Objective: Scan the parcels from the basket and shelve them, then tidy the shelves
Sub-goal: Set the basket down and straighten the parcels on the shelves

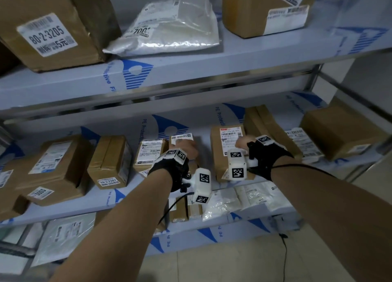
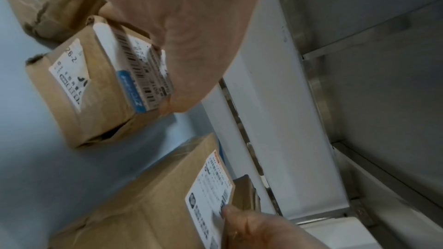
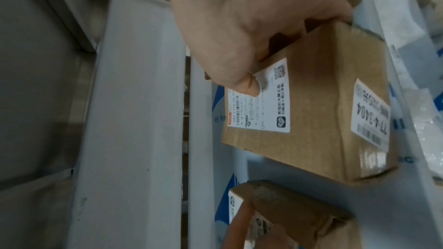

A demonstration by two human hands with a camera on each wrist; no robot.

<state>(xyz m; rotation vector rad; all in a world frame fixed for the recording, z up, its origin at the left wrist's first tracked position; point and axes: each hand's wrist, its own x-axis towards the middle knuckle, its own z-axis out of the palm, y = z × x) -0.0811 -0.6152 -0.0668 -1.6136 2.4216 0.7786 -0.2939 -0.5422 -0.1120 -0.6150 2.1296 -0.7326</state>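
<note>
Left grip (image 1: 186, 149) grasps a small box (image 2: 100, 90); right grip (image 1: 244, 142) grasps the box marked 77-4-3404 (image 3: 318, 113) just beside, both on the shelf (image 1: 131, 199).

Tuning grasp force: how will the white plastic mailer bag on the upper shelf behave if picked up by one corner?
The white mailer bag looks soft and wrinkled, so it would probably sag rather than hold shape. Its glossy film may slip in a pinch. It lies fairly flat, so likely light.
</note>
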